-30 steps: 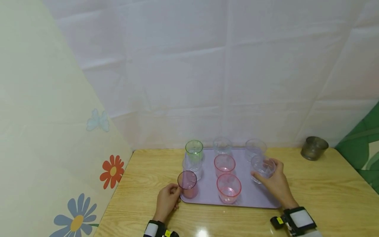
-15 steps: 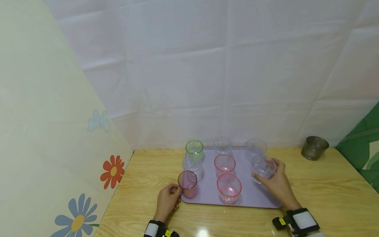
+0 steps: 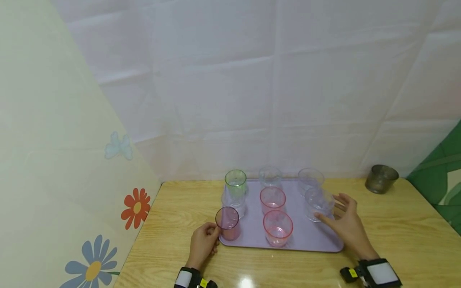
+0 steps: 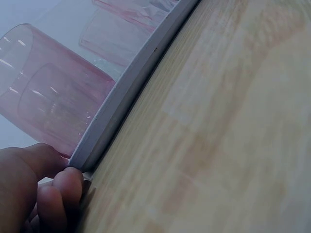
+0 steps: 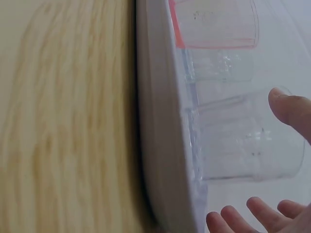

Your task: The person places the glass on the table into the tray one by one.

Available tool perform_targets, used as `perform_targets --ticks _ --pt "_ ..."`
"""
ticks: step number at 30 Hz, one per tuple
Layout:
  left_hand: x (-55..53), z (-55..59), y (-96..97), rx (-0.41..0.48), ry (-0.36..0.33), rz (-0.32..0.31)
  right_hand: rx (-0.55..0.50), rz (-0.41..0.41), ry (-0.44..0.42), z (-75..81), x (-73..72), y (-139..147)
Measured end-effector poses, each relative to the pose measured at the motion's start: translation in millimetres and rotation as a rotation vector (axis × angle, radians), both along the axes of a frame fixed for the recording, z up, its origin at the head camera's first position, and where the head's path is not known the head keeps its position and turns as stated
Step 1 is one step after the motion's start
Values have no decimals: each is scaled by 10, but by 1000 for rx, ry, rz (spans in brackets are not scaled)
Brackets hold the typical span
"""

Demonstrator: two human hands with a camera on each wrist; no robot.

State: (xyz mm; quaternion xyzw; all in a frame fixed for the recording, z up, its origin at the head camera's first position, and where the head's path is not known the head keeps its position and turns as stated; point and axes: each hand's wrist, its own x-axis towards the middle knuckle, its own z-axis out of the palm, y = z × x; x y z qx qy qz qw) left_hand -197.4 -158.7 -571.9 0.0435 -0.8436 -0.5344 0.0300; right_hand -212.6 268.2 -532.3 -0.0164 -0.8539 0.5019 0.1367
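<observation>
My left hand (image 3: 204, 245) grips the front left corner of a lilac tray (image 3: 248, 236), with thumb and curled fingers at its rim (image 4: 116, 104) in the left wrist view. Right beside it stands a purple-pink glass (image 3: 228, 226). My right hand (image 3: 346, 224) is at the tray's right side, fingers spread around a clear glass (image 3: 317, 208). In the right wrist view the thumb (image 5: 291, 109) overlaps the upper edge of that clear glass (image 5: 248, 141), while the other fingertips (image 5: 233, 219) stand apart from its wall.
Two pink-rimmed glasses (image 3: 278, 230) stand mid-tray. Behind are a green glass (image 3: 235, 183) and several clear glasses (image 3: 270, 178). A dark grey cup (image 3: 381, 179) is on the wooden table (image 3: 392, 236) at the back right. A white cloth (image 3: 216, 100) hangs behind.
My right hand has loosened from the clear glass and moved back to the right, its fingers opening. The glass stays upright on the tray. My left hand has not moved.
</observation>
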Motion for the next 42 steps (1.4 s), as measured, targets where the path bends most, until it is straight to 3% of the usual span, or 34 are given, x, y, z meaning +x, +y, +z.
perform_targets --ticks 11,20,28,42 --pt "-6 -1 3 -7 0 3 50 -41 6 -1 55 145" --pt "-12 0 6 -17 0 5 62 13 12 47 42 283" --pt "-18 -28 -3 -36 0 9 61 -11 58 110 -30 385" --pt "-4 -7 2 6 -5 13 71 -75 32 112 -207 647"
